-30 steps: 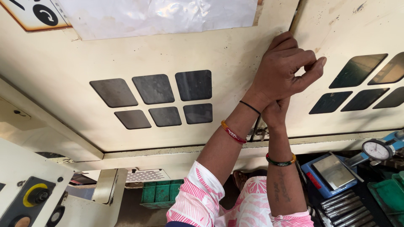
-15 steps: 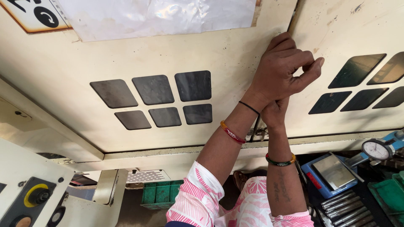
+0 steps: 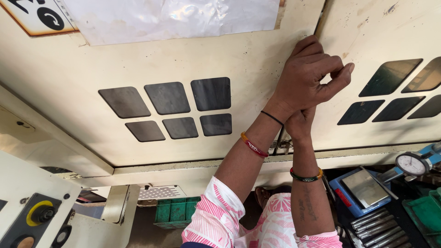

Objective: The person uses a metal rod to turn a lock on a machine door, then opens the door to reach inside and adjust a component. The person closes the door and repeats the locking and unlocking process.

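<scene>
Hands meet at the seam between two cream machine doors [image 3: 183, 138]. Left hand [image 3: 308, 78] lies curled, fingers narrow, against the left door's right edge. Right hand [image 3: 298, 124] sits beneath it, near the latch [image 3: 282, 146]; its grip cannot be determined.

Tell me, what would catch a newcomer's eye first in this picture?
Probably the two hands raised at the centre: the left hand lies over the right hand against the seam between two cream machine doors. Next come the dark windows set in a grid in the left door. At the lower right a dial gauge stands above a row of metal pins.
</scene>
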